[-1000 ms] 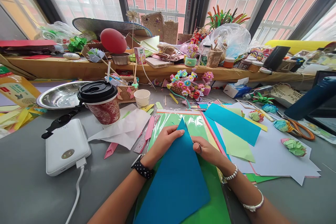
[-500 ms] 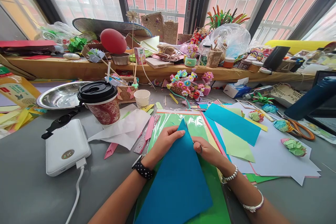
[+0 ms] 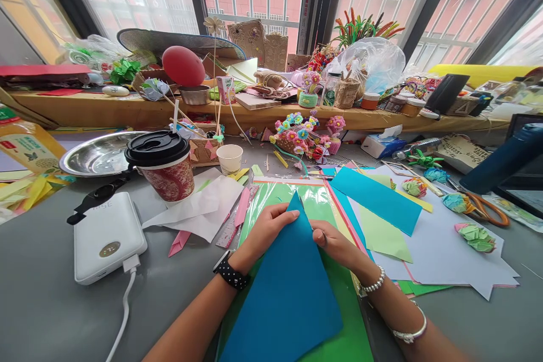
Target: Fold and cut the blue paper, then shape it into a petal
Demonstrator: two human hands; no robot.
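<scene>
I see the left hand angled inward, grip pinching blue paper — right hand curled around a mostly hidden tool — a straw in the lidded cup.

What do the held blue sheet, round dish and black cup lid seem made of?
Held blue sheet: matte paper or thin card, from its crisp edges.
Round dish: probably polished metal, given its mirror-like highlights.
Black cup lid: likely plastic, softly shiny and moulded.
</scene>
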